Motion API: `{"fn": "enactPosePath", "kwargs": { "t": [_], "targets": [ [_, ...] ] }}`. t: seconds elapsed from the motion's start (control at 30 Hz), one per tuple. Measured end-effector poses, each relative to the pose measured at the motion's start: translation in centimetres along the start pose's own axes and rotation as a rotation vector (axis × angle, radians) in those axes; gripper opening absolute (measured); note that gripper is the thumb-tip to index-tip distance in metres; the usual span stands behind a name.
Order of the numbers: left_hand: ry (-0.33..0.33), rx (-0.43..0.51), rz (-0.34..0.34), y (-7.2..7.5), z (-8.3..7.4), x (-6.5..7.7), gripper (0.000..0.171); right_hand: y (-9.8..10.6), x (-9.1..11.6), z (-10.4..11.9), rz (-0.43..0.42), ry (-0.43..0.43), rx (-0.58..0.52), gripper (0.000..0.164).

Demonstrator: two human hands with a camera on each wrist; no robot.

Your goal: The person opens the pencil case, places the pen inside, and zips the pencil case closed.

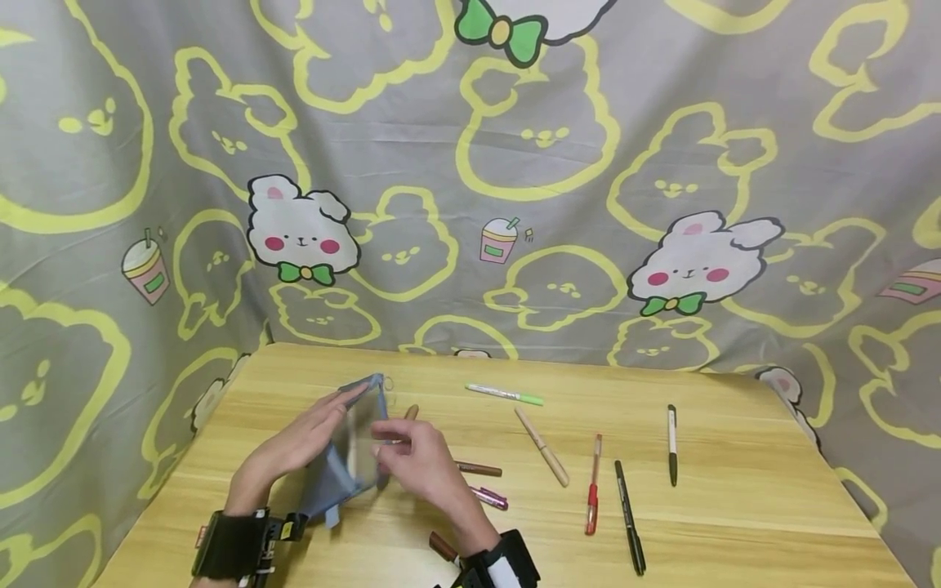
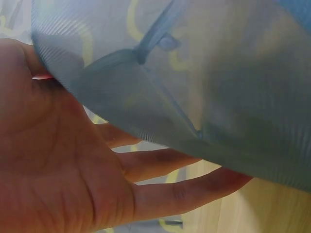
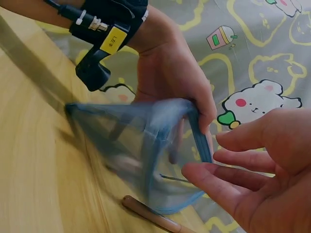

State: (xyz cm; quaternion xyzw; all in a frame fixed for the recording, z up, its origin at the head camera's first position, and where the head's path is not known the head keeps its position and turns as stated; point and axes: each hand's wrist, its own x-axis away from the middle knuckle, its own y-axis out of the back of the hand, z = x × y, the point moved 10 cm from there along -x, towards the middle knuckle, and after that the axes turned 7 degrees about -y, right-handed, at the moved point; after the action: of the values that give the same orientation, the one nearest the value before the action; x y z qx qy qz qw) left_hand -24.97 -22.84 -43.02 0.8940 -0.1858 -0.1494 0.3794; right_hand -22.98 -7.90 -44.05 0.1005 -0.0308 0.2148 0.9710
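Note:
A see-through mesh pouch with blue edging [image 1: 323, 487] stands tilted at the left of the table, its mouth spread. My left hand [image 1: 305, 441] holds its far-left side; in the left wrist view, that hand's long fingers [image 2: 189, 194] reach behind the mesh. At the mouth is my right hand [image 1: 422, 465], thumb and fingers apart in the right wrist view. One of its fingertips [image 3: 194, 172] is close to the blue rim, by a thin dark strip; whether they touch I cannot tell. Beside the pouch lies a tan pen [image 3: 150, 216].
To the right lie a green-tipped marker [image 1: 503, 395], another tan pen [image 1: 542, 447], a red pen [image 1: 593, 486], a black pen [image 1: 629, 518] and a white-and-black marker [image 1: 672, 445]. Near my right forearm are a purple pen [image 1: 488, 496] and brown pens [image 1: 479, 469]. A patterned curtain [image 1: 559, 269] surrounds the table.

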Motion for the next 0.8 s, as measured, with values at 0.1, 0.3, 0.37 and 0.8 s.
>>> {"fn": "enactPosePath", "kwargs": {
  "t": [0.1, 0.3, 0.37, 0.8],
  "targets": [
    [-0.010, 0.004, -0.005, 0.1, 0.0, 0.0, 0.050, 0.4, 0.1, 0.4, -0.019, 0.035, 0.049, 0.032],
    [-0.023, 0.015, -0.007, 0.2, 0.1, 0.0, 0.050, 1.5, 0.0, 0.6, -0.050, 0.067, 0.072, 0.029],
    [-0.026, 0.019, -0.008, 0.2, 0.1, 0.0, 0.050, 1.8, 0.0, 0.5, -0.054, 0.061, 0.079, 0.029],
    [-0.049, 0.017, -0.004, 0.1, -0.2, 0.0, 0.050, 6.2, 1.0, 2.0, -0.236, 0.127, 0.233, 0.026]
  ]
}}
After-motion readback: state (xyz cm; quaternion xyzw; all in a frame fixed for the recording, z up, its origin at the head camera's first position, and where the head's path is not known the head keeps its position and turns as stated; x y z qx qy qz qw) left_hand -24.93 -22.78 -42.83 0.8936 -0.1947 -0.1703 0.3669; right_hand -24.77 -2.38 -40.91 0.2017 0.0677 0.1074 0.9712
